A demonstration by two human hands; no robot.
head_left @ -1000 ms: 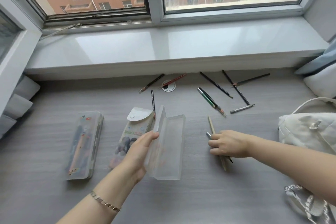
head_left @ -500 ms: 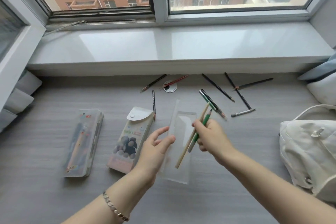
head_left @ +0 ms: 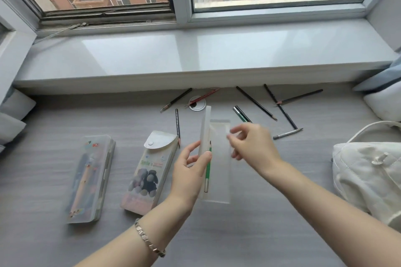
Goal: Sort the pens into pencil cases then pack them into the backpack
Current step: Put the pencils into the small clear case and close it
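Noted a link bracelet (head_left: 149, 243) on the near left wrist. Found the left hand (head_left: 189, 172) pinching the raised lid of the translucent pencil case (head_left: 219, 182) between thumb and fingers, propping that lid upright on its hinge edge. Found the tray of the case flat on the grey desk (head_left: 249, 234), with a green pencil (head_left: 208, 166) apparently lying lengthwise inside, close to the hinge side. Recorded the right hand (head_left: 253, 147) above the tray's far end, fingers loosely parted, gripping nothing visible. Blurred, so no finer reading offered.

Judged the case light, thin-walled, springy and smooth enough to slide on the desk. Advise taking it across the narrow width at mid-length once snapped closed, never by the lid alone. Judged the pencils light, stiff, prone to rolling, with brittle points. Advise pinching at mid-shaft.

To the left, logged a flap pouch (head_left: 149, 171) printed "Smile's", closed, and beyond it a clear printed case (head_left: 91, 178), closed with contents showing through. To the right, logged the white backpack (head_left: 368, 180), soft and slumped. Expect to need one hand holding its mouth open.

Farther off, found loose pencils (head_left: 256, 103) scattered near the foot of the sill, some crossed, plus a silver-grey pen (head_left: 288, 133), all well apart from any case. Beyond, noted the white windowsill (head_left: 217, 54).
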